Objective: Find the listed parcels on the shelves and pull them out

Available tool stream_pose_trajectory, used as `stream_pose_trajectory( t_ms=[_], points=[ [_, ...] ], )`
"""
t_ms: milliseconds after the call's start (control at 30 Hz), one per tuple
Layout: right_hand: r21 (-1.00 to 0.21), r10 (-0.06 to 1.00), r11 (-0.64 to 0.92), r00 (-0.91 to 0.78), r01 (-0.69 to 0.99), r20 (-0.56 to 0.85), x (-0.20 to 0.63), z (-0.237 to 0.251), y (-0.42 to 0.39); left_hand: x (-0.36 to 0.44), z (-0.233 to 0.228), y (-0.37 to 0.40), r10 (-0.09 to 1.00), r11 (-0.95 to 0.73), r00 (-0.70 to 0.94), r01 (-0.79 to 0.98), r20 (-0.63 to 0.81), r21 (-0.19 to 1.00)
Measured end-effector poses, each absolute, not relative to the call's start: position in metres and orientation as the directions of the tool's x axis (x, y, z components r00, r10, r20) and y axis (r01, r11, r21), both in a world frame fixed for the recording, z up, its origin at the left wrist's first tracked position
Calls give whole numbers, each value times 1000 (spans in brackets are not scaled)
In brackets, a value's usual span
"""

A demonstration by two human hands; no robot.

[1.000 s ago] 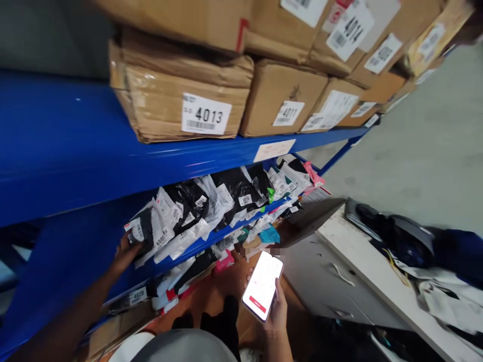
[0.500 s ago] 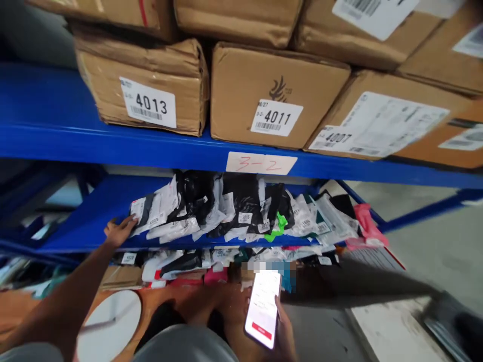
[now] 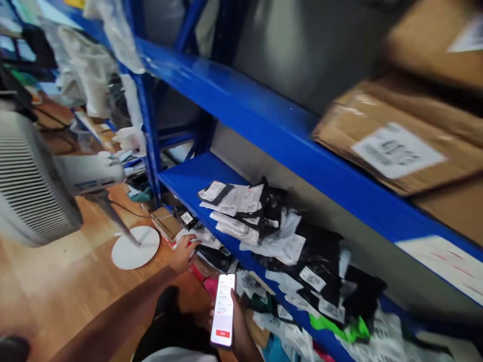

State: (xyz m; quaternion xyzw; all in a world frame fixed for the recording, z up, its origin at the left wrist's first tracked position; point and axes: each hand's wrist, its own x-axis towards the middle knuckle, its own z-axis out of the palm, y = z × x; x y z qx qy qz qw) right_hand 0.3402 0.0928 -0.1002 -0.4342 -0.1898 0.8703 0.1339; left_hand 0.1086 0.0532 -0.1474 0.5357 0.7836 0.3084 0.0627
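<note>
In my right hand (image 3: 238,324) is a smartphone (image 3: 223,311), held upright with its lit screen towards me and a red bar low on it. My left hand (image 3: 184,253) reaches over the lower row of bagged parcels, fingers stretched out beside a white plastic parcel (image 3: 206,237). Whether the fingertips touch it I cannot tell. A black bagged parcel (image 3: 214,256) lies just right of that hand. On the blue shelf (image 3: 206,168) above, labelled parcels in white and black bags are lined up, with a grey-and-white parcel (image 3: 217,192) at the left end.
A white standing fan (image 3: 33,176) on a round base (image 3: 136,247) stands at left on the wooden floor. Cardboard boxes (image 3: 400,146) fill the upper shelf's right side. A blue rack post (image 3: 149,125) rises at the shelf's left end. Bright green material (image 3: 339,329) sticks out among parcels.
My view has swung left, bringing the fan into sight. My left hand has left the grey-and-white parcel on the shelf and dropped to the lower row. The phone stays in my right hand.
</note>
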Motion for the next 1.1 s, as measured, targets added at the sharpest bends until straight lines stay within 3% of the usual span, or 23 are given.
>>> stream_pose_trajectory(
  t_ms=[267,367,567,800,1000,1100],
  points=[
    [-500,411,-855,-409,136,-815,333,-132,108,168,-215,95,923,297,-384,695,-11,655],
    [-536,438,-829,-414,157,-798,326,-156,126,196,-241,120,924,283,-381,647,-21,708],
    [-624,525,-762,-400,172,-751,312,-214,156,195,-280,139,803,383,-596,516,0,766],
    [-653,578,-732,-331,192,-745,322,-242,174,179,-278,158,790,349,-610,524,57,777],
    [-666,593,-709,-316,232,-741,319,-244,172,174,-270,194,773,410,-634,477,-18,777],
    [-701,637,-668,-295,249,-712,319,-254,180,165,-267,190,826,321,-563,492,15,809]
  ],
)
